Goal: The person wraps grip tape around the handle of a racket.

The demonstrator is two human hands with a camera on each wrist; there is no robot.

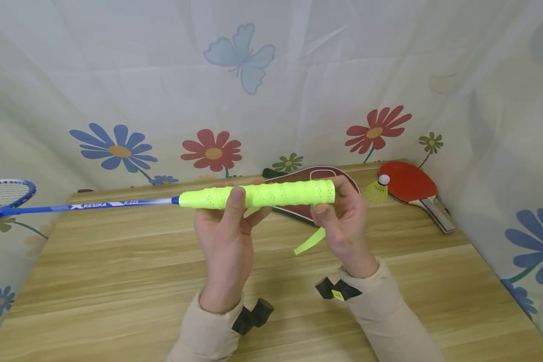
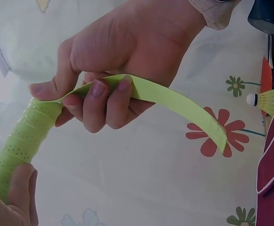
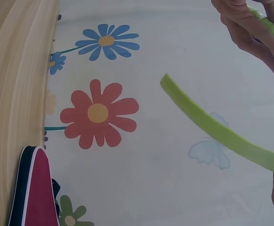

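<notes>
A badminton racket (image 1: 131, 202) with a blue shaft is held level above the table. Its handle is wrapped in perforated neon-yellow grip tape (image 1: 280, 195). My left hand (image 1: 226, 236) grips the wrapped handle from below, thumb across the front. At the butt end, my right hand (image 1: 346, 221) pinches the tape where it leaves the handle. A loose tail of tape (image 2: 179, 101) runs through the right fingers and hangs free, its cut end showing in the right wrist view. The racket head (image 1: 9, 193) is partly cut off at the left.
On the wooden table (image 1: 117, 271), a dark red racket case (image 1: 294, 213) lies behind the handle. To its right are a yellow shuttlecock (image 1: 378, 188) and a red table tennis bat (image 1: 409, 181). A flower-printed curtain (image 1: 280, 110) stands behind the table.
</notes>
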